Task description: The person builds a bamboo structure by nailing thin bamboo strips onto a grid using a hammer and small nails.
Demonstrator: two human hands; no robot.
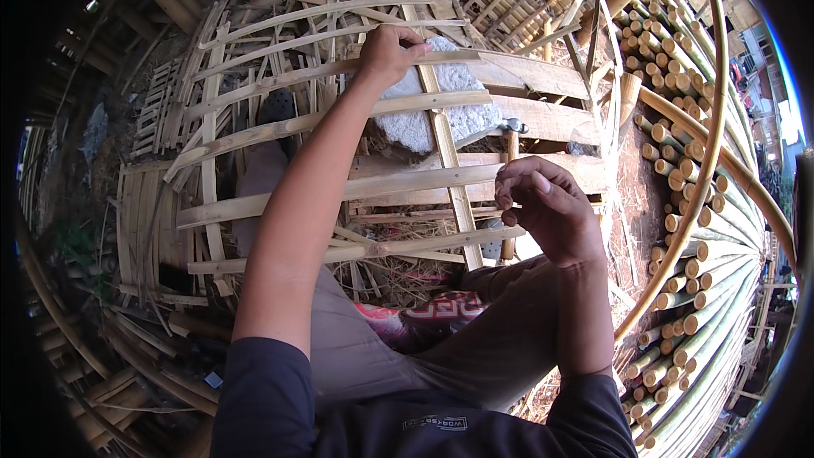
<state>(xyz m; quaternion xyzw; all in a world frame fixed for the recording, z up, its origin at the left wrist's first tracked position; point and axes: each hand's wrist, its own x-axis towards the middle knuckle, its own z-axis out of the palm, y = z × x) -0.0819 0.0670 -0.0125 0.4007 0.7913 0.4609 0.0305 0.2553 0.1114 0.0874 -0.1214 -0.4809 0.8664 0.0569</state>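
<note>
A rack of pale split-bamboo slats [280, 127] lies across my lap, nailed over two crosspieces; the right crosspiece [444, 144] rests on a grey stone block [466, 95]. At the far side, my left hand [392, 53] is closed at a slat near this crosspiece, its fingertips bent over the slat. My right hand [549, 208] is raised beside the right end of a nearer slat [398, 182], fingers curled together in a pinch. Anything between them is too small to make out. A hammer [513, 127] with a wooden handle stands just beyond my right hand.
Wooden planks [543, 123] lie under and right of the stone. Cut bamboo poles [678, 288] are stacked at the right, with a long bent bamboo strip [708, 161] curving in front. Finished-looking slatted panels [157, 229] and loose strips lie at left and far side.
</note>
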